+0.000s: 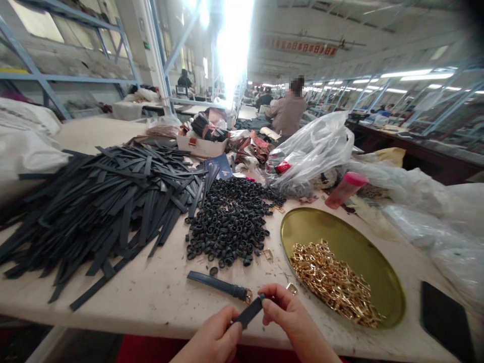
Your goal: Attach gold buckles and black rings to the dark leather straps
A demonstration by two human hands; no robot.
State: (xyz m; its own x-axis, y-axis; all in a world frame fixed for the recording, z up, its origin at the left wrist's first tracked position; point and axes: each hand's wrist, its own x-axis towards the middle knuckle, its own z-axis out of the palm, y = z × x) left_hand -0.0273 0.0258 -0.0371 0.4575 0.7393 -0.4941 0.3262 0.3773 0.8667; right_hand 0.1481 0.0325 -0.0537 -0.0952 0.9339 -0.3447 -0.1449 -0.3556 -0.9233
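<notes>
A dark leather strap (249, 311) is held between my two hands over the table's front edge. My left hand (221, 333) is closed on its lower part. With thumb and fingers pinched, my right hand (282, 310) grips the upper end; whether a small loop is there too I cannot tell. Just beyond lies another strap (215, 285) with a gold buckle (248, 295) at its right end. A heap of small black loops (230, 222) sits farther back. To the right, a gold oval tray (389, 282) bears a pile of gold buckles (333, 282).
A big pile of dark straps (113, 201) covers the left of the table (151, 302). Behind are a cardboard box (200, 147), a clear plastic bag (313, 146) and a pink-lidded jar (346, 189). A black phone-like slab (446, 322) lies right. A person (289, 108) is farther off.
</notes>
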